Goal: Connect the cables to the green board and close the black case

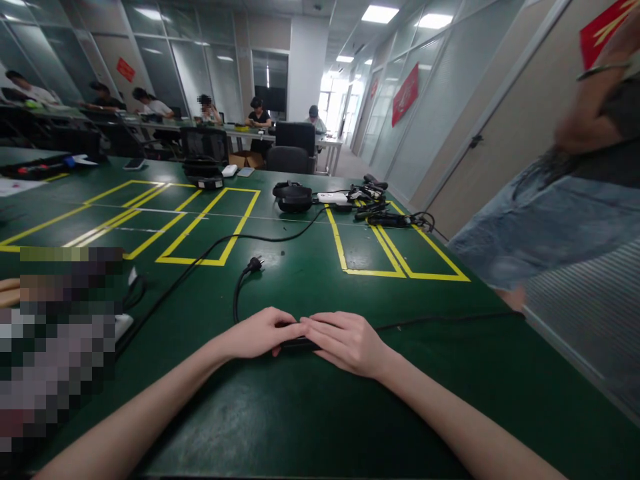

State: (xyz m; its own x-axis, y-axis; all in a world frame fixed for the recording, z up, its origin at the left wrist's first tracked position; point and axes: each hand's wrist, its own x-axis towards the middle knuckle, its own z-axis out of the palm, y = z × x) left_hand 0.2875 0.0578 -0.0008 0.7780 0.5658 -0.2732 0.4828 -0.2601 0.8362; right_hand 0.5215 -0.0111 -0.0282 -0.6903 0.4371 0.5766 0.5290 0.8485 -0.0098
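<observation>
Centrally, taking it as the middle of the dial, we find a black brick (300, 345) at the green worktop (310, 427), mostly covered by fingers. The left hand (257, 333) pinches one end between thumb and fingers; the right hand (349, 341) folds over the other, its fingers side by side and its thumb hidden. The fingertips of the two hands meet above the brick.

At eleven o'clock we note a black plug (255, 264), whose short cord (236, 297) curves back toward the left hand. At three o'clock a dark cord (445, 319) runs outward from the right hand. Farther off stand a black headset (294, 198) at twelve and a heap of black cords (371, 195) at one, with a white strip (333, 198) between them. A person (530, 213) stands at two.

As to progress, we judge the handling to be under way, not finished: the brick is in both hands, while the plug's prongs are bare and in no socket. How much is left we cannot tell, the brick's ends being hidden.
</observation>
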